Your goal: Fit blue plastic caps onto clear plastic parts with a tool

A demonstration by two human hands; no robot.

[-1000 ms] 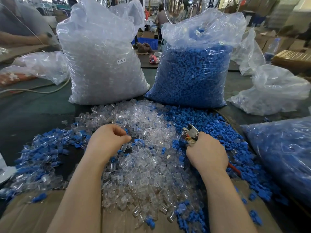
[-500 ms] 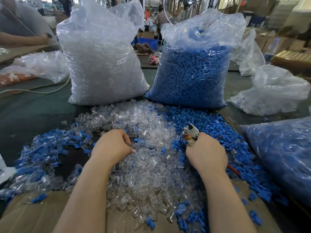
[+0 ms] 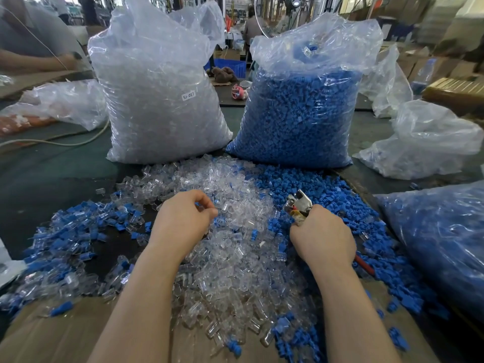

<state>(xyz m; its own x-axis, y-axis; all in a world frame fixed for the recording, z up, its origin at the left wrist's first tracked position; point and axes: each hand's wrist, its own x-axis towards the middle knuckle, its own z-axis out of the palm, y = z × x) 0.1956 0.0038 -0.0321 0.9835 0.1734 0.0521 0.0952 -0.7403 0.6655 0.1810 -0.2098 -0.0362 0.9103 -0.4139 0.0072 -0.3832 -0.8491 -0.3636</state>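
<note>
Since 1.0 s ago left hand (image 3: 183, 218) shifted right and toward the body; right hand (image 3: 323, 237) unchanged. Two upright bags at the desk's (image 3: 52, 179) far side: clear parts bag (image 3: 159, 100) left, blue caps bag (image 3: 301, 113) right. Loose clear parts (image 3: 235, 258) heaped between the forearms, blue caps (image 3: 327, 187) spread right. Left fingers curled, contents hidden; cannot tell. Right fingers grip tool (image 3: 300, 204), metal head protruding forward.

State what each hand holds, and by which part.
Right hand grips the pliers-like tool by its handles. Left hand: fingers curled over the clear parts; any held piece cannot be told.
</note>
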